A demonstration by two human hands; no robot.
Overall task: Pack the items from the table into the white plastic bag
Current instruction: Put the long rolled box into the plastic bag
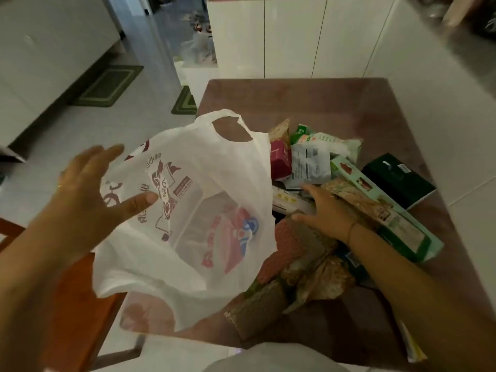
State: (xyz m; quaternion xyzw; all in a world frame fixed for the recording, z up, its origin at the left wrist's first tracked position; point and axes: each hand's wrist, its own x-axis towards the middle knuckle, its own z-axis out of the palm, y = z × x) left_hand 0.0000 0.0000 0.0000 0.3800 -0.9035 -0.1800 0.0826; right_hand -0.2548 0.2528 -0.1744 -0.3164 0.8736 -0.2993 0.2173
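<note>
The white plastic bag (188,224), printed in red and blue, stands slack over the table's left edge with one handle loop up. My left hand (88,191) is spread open against the bag's left side, thumb lying on the plastic. My right hand (327,210) rests with straight fingers on the pile of items beside the bag, fingertips near a white and yellow box (287,201). The pile holds a dark red box (280,159), a white pouch (308,163), a green packet (302,131), a long mint-green box (386,218), a dark green box (400,178) and brown snack packets (303,256).
The brown table (295,100) stands against white cabinets (295,36) at the back and a white wall on the right. An orange wooden chair (72,304) is at the lower left. Green mats (107,87) lie on the tiled floor.
</note>
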